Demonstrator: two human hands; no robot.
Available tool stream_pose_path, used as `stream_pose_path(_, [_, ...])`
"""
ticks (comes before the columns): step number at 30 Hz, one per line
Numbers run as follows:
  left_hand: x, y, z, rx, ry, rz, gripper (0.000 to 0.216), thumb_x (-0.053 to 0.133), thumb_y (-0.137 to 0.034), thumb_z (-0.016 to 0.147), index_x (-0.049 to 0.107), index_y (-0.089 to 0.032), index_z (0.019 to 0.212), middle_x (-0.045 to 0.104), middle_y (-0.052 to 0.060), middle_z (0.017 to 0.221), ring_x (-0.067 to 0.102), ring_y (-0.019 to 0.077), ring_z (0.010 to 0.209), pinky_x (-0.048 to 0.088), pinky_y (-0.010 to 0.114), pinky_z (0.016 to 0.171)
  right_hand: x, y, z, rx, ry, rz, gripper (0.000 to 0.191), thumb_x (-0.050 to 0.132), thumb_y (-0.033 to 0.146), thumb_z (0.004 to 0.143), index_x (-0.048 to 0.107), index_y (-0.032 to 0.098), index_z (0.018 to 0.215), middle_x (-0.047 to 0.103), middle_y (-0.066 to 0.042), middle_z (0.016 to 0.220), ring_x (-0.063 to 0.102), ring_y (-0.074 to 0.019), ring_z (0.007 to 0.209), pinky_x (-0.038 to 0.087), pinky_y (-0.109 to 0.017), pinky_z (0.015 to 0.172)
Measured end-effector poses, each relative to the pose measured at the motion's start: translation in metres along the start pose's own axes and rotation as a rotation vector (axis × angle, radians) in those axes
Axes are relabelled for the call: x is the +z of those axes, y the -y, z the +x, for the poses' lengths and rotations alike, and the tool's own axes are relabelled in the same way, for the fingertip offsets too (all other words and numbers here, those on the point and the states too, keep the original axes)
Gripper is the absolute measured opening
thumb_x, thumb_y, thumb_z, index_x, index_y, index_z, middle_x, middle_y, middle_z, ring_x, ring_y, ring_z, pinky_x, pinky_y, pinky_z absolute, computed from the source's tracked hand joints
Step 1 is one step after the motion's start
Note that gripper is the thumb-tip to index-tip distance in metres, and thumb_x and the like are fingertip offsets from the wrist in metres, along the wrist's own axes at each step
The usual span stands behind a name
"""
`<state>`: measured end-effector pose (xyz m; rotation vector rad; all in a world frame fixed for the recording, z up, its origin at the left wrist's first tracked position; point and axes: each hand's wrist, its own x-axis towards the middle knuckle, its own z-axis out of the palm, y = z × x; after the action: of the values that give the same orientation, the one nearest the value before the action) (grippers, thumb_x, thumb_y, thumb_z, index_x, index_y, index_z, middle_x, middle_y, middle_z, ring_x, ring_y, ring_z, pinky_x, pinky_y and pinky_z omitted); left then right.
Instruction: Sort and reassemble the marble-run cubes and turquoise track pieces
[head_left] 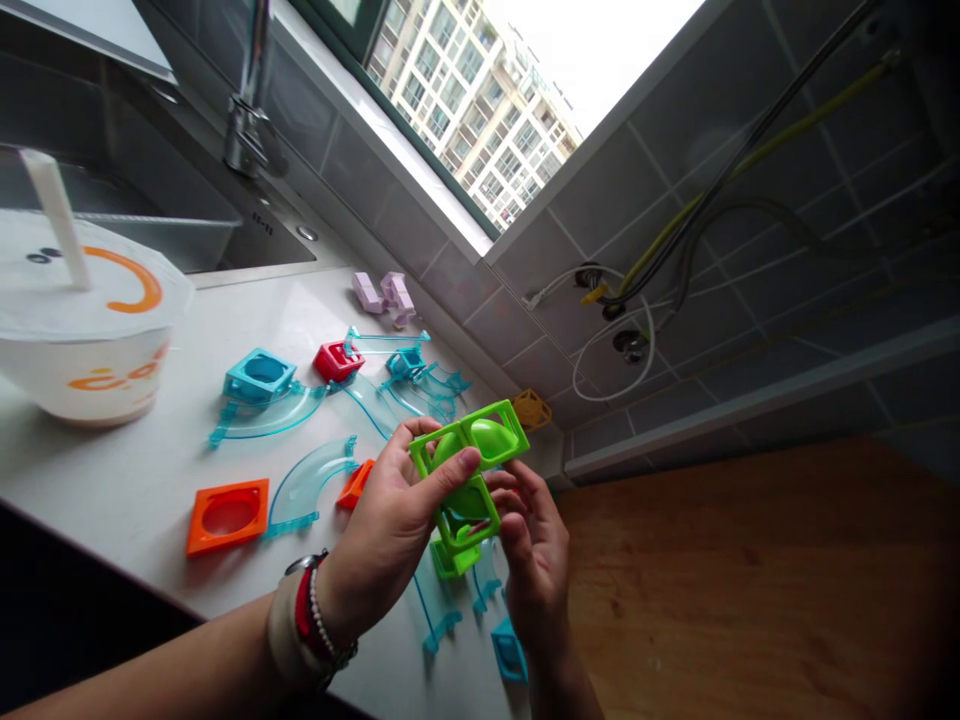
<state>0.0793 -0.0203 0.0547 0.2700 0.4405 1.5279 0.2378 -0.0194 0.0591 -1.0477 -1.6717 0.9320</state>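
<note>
White counter point(150, 470), tiled wall point(750, 250) | left hand point(390, 525), right hand point(536, 555): fingers point(456, 470) pinch green pieces point(484, 440)

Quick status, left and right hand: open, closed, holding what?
Left hand: closed on the green blocks, thumb across the upper one.
Right hand: fingers closed on the same green blocks, lower down.

Daylight from the overexposed window point(480, 110) lights the scene; corners darken, edges bend.

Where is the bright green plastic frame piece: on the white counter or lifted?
Lifted: the left hand and right hand hold the green piece off the counter.
</note>
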Motion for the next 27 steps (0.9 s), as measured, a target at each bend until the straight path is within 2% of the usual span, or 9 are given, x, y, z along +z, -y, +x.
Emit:
stream_pose_path(2, [-0.001,0.001,0.001,0.011,0.003,0.01,0.053,0.087,-0.031,0.082,0.046,-0.024,0.115,0.072,0.001,0.099,0.07,0.0162,0.082,0.056,0.026,0.072,0.007,0.002,-0.003,0.062,0.024,0.091,0.056,0.077,0.048,0.09,0.06,0.029,0.139,0.07,-0.008,0.119,0.07,-0.0216,0.099,0.061,-0.029,0.075])
stream_pose_path(3, [-0.002,0.001,0.002,0.011,0.009,0.015,0.052,0.087,-0.031,0.083,0.047,-0.024,0.116,0.072,0.001,0.1,0.07,0.0164,0.082,0.056,0.025,0.071,0.01,0.004,-0.003,0.088,0.03,0.115,0.056,0.08,0.047,0.088,0.062,0.027,0.137,0.071,-0.008,0.119,0.071,-0.0222,0.099,0.061,-0.029,0.075])
stream_pose_path(8, [-0.003,0.001,0.001,0.018,0.022,0.027,0.052,0.087,-0.029,0.082,0.048,-0.024,0.116,0.072,0.001,0.099,0.07,0.0161,0.085,0.055,0.024,0.073,0.017,0.013,0.001,0.158,0.014,0.129,0.04,0.077,0.039,0.091,0.07,0.022,0.127,0.076,-0.011,0.117,0.075,-0.0246,0.102,0.064,-0.03,0.074])
stream_pose_path(16, [-0.005,0.0,0.002,0.019,0.029,0.031,0.052,0.088,-0.032,0.082,0.048,-0.024,0.115,0.071,0.001,0.098,0.07,0.0172,0.086,0.054,0.027,0.076,0.017,0.013,0.003,0.162,0.011,0.107,0.041,0.076,0.045,0.092,0.073,0.022,0.126,0.076,-0.011,0.127,0.073,-0.03,0.116,0.061,-0.045,0.101])
stream_pose_path(24, [-0.005,0.001,0.002,0.013,0.039,0.033,0.05,0.087,-0.03,0.083,0.048,-0.024,0.113,0.071,-0.001,0.096,0.07,0.0152,0.086,0.052,0.024,0.075,0.016,0.011,0.004,0.161,-0.007,0.105,0.045,0.076,0.049,0.09,0.075,0.02,0.125,0.078,-0.012,0.121,0.077,-0.0271,0.102,0.062,-0.046,0.098])
stream_pose_path(27, [-0.006,0.002,0.003,0.011,0.051,0.058,0.049,0.087,-0.03,0.083,0.049,-0.024,0.114,0.073,0.001,0.102,0.07,0.0151,0.088,0.053,0.024,0.077,0.013,0.007,0.003,0.164,-0.021,0.1,0.045,0.077,0.049,0.09,0.075,0.02,0.123,0.078,-0.011,0.116,0.077,-0.0252,0.095,0.065,-0.039,0.086])
